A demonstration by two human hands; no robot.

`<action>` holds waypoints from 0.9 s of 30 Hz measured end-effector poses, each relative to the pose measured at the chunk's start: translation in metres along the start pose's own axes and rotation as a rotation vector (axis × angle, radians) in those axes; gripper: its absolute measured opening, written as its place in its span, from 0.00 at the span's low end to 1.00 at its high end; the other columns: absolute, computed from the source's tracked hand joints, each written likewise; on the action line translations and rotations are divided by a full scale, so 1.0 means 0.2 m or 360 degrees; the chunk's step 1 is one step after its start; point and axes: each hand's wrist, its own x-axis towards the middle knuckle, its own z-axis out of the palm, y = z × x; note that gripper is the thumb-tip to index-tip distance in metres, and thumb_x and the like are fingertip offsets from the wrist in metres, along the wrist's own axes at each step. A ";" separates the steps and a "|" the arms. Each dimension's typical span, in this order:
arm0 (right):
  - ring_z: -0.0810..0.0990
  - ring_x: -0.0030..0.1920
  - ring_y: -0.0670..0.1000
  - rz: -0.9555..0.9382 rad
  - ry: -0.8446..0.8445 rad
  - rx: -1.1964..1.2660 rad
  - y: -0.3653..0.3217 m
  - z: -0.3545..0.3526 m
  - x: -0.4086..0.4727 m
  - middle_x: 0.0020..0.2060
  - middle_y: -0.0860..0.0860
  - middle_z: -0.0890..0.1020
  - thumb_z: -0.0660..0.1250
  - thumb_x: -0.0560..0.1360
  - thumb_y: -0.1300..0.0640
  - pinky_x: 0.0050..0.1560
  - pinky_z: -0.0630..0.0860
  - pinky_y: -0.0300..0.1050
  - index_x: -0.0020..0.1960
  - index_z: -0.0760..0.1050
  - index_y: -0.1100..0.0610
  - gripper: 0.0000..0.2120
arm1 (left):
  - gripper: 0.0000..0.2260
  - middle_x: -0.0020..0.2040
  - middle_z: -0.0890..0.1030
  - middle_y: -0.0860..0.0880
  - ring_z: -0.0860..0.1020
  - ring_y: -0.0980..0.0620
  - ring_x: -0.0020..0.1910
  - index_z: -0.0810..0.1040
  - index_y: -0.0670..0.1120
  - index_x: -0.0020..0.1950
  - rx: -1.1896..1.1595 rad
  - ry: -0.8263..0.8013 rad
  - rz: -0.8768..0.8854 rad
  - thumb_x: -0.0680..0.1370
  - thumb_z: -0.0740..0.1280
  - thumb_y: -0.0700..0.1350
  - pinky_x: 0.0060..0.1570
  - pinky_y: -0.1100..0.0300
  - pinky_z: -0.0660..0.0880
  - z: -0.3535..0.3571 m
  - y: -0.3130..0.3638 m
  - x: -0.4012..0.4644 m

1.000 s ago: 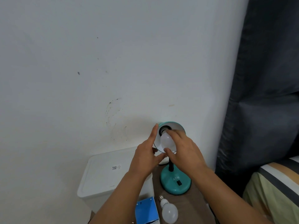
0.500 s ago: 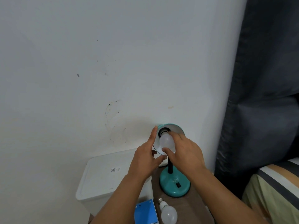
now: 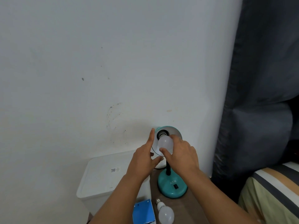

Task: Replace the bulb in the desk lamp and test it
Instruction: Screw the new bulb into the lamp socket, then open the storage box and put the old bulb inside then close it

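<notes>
A teal desk lamp stands on a brown table, its round base (image 3: pixel 171 187) by the wall and its shade (image 3: pixel 174 131) tipped toward me. A white bulb (image 3: pixel 165 142) sits with its neck in the dark socket. My right hand (image 3: pixel 182 156) grips this bulb with thumb and fingers. My left hand (image 3: pixel 144 157) rests against the left rim of the shade, index finger stretched up along it. A second white bulb (image 3: pixel 165 214) lies loose on the table near me, beside a blue box (image 3: pixel 143 212).
A white lidded plastic bin (image 3: pixel 105 175) stands left of the table against the white wall. A dark curtain (image 3: pixel 262 94) hangs to the right, and a striped bed cover (image 3: pixel 275 191) fills the lower right corner.
My right hand's fingers have shifted a little around the bulb in the socket. My left hand stays on the shade rim. The view has moved slightly.
</notes>
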 end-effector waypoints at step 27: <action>0.59 0.74 0.49 0.0094 -0.0725 0.0775 -0.23 0.31 -0.35 0.75 0.46 0.59 0.78 0.58 0.35 0.73 0.61 0.50 0.77 0.53 0.47 0.55 | 0.58 0.80 0.55 0.51 0.49 0.50 0.78 0.46 0.50 0.82 0.0136 0.0301 -0.0833 0.63 0.75 0.68 0.77 0.49 0.53 -0.45 -0.64 -0.69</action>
